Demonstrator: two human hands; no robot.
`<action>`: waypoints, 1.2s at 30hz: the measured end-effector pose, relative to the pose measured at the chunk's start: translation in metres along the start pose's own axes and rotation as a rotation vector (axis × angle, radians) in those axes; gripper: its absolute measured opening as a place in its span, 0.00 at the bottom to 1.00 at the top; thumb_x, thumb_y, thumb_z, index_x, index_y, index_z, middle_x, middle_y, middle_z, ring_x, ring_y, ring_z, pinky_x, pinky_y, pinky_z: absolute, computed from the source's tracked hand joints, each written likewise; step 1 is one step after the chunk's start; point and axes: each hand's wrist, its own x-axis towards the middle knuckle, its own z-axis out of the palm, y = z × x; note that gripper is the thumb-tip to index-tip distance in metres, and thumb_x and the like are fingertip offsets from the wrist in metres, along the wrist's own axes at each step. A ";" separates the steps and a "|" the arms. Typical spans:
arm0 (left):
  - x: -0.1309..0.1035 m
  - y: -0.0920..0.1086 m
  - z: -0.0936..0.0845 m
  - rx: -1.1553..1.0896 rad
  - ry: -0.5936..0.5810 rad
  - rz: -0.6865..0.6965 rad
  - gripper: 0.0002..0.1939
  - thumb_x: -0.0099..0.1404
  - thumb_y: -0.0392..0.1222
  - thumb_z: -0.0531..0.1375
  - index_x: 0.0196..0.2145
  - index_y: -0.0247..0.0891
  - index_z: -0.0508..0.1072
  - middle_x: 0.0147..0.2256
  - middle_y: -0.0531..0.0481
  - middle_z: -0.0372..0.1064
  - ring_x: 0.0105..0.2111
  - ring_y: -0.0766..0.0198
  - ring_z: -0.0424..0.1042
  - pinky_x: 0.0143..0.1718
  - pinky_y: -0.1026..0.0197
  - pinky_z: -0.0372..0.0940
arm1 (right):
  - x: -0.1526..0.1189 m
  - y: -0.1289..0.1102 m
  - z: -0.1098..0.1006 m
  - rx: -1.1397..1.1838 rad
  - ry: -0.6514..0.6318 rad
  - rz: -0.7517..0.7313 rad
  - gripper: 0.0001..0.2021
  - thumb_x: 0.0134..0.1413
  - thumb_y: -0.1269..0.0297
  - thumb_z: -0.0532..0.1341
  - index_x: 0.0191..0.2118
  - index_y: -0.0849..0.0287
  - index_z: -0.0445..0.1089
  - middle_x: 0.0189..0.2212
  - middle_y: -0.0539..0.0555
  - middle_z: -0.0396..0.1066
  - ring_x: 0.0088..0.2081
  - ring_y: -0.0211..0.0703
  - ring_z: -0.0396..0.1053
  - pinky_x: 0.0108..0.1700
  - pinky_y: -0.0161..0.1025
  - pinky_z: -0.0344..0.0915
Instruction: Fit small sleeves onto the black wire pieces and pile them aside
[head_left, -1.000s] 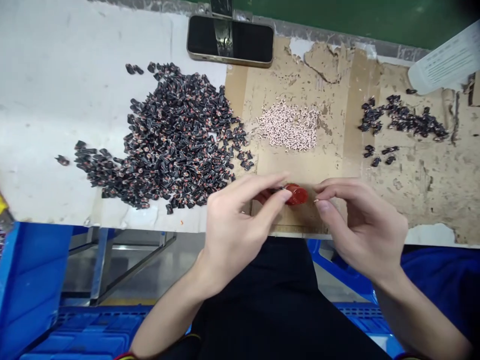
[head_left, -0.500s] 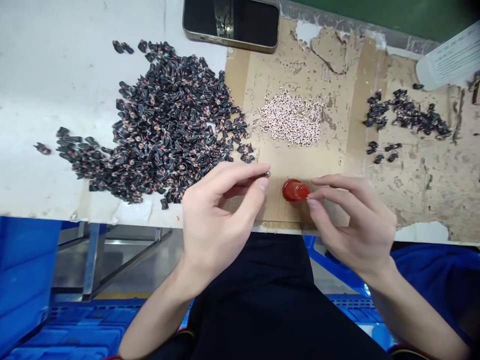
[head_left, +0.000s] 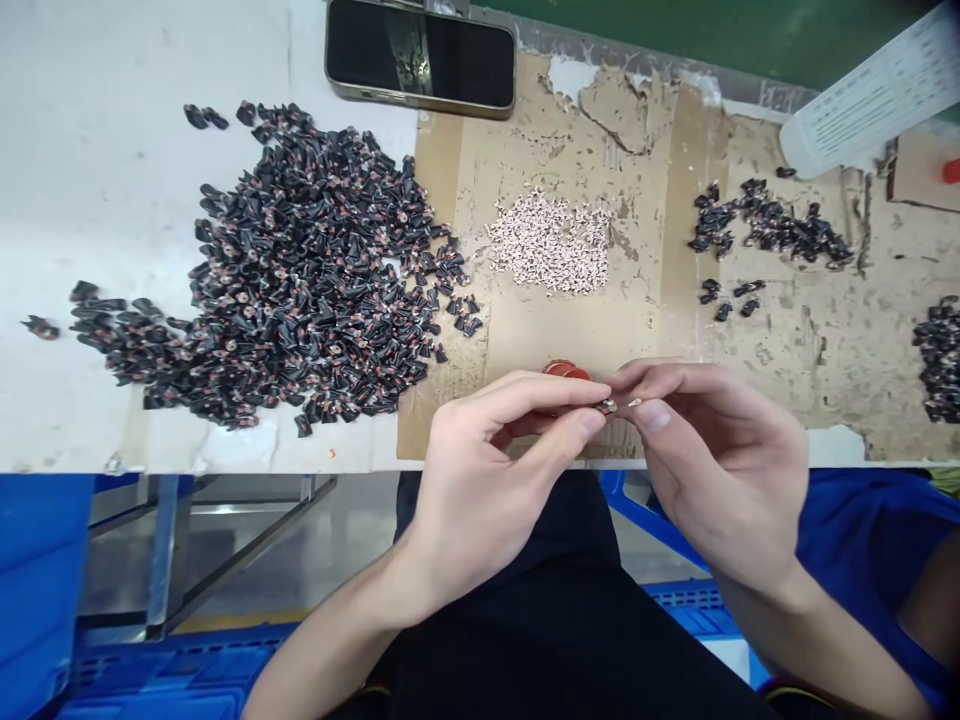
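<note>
Between thumb and forefinger, my left hand (head_left: 510, 480) pinches a small black part (head_left: 606, 406) with a metallic end. Facing it, my right hand (head_left: 720, 470) pinches a tiny pale metal piece (head_left: 636, 402). A narrow gap separates the two pieces. Just behind my fingers stands a small red cup (head_left: 564, 370), mostly hidden by my left hand. Beyond lies a heap of tiny pinkish metal pieces (head_left: 551, 243) on the cardboard (head_left: 562, 325). To the left spreads a big pile of small black parts (head_left: 315, 270) with reddish bits.
A phone (head_left: 420, 58) lies at the back edge. On the right are smaller groups of black parts (head_left: 795, 225), another black pile (head_left: 937, 360) and a translucent white container (head_left: 862, 95). Blue crates (head_left: 41, 590) stand below the table at left.
Both hands have come together in front of the red cup, my left one moving right with the black part. My right hand has lifted away from the cup with the pale piece. The view has shifted.
</note>
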 end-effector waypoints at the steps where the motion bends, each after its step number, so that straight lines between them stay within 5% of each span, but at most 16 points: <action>1: 0.000 0.000 0.000 0.006 0.001 0.003 0.09 0.65 0.28 0.69 0.39 0.40 0.86 0.39 0.51 0.85 0.37 0.64 0.85 0.39 0.69 0.81 | 0.000 -0.002 0.001 -0.008 0.004 -0.011 0.08 0.65 0.74 0.65 0.40 0.51 0.78 0.40 0.52 0.81 0.45 0.43 0.81 0.47 0.38 0.82; 7: -0.001 0.001 0.000 0.057 -0.019 0.038 0.09 0.66 0.27 0.68 0.39 0.40 0.85 0.39 0.52 0.85 0.37 0.67 0.84 0.39 0.72 0.79 | 0.000 -0.003 0.003 -0.038 0.011 -0.042 0.08 0.63 0.73 0.66 0.40 0.51 0.78 0.40 0.52 0.82 0.44 0.45 0.82 0.45 0.40 0.82; 14: -0.002 0.001 -0.001 0.169 -0.002 0.105 0.10 0.66 0.28 0.69 0.40 0.42 0.85 0.39 0.51 0.85 0.38 0.63 0.84 0.44 0.64 0.82 | 0.002 0.002 -0.001 -0.037 -0.027 -0.065 0.08 0.61 0.73 0.68 0.40 0.49 0.80 0.39 0.53 0.82 0.43 0.46 0.82 0.42 0.41 0.83; 21: -0.001 0.005 0.000 0.113 0.022 0.101 0.11 0.64 0.25 0.68 0.39 0.39 0.86 0.38 0.52 0.85 0.36 0.68 0.84 0.40 0.73 0.79 | 0.008 0.000 -0.005 -0.044 -0.053 -0.116 0.12 0.57 0.75 0.72 0.40 0.47 0.84 0.39 0.51 0.84 0.40 0.46 0.83 0.39 0.40 0.83; 36: 0.005 0.025 -0.002 -0.327 -0.043 -0.314 0.08 0.60 0.27 0.72 0.34 0.37 0.86 0.28 0.54 0.83 0.26 0.71 0.81 0.33 0.75 0.78 | 0.016 0.008 -0.009 -0.012 -0.096 -0.316 0.22 0.53 0.82 0.71 0.46 0.44 0.84 0.39 0.49 0.85 0.36 0.42 0.83 0.34 0.36 0.81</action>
